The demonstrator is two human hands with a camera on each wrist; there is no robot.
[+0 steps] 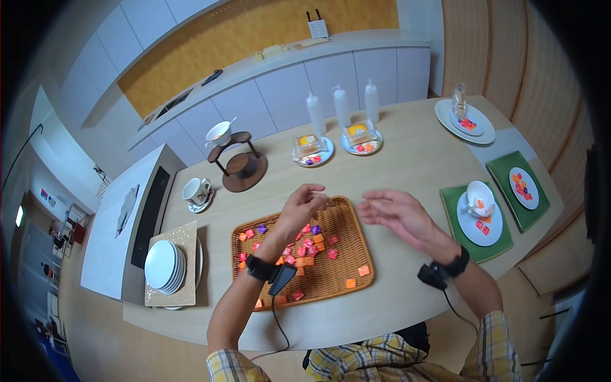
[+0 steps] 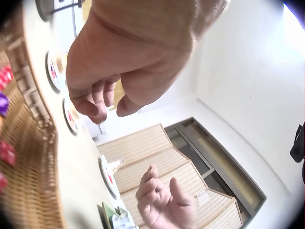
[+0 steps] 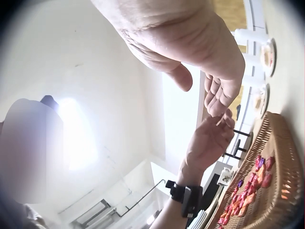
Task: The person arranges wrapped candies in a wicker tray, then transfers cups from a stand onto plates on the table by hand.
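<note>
A wicker tray point(image 1: 349, 245) lies on the wooden table in front of me, with several wrapped candies point(image 1: 305, 248) in red, orange and purple scattered inside. My left hand point(image 1: 321, 202) hovers over the tray's far edge, fingers loosely curled, and nothing shows between them in the left wrist view point(image 2: 112, 107). My right hand point(image 1: 375, 207) floats just right of the tray with relaxed, spread fingers and an empty palm point(image 3: 217, 98). The two hands are close together but apart. The tray point(image 3: 281, 162) and its candies also show in the right wrist view.
A stack of white plates point(image 1: 164, 264) stands left of the tray, with a cup on a saucer point(image 1: 197, 191) and a wooden stand point(image 1: 238, 162) behind. Squeeze bottles point(image 1: 342, 105) and two small candy dishes point(image 1: 312, 151) sit at the back. Green mats with plates point(image 1: 477, 219) lie to the right.
</note>
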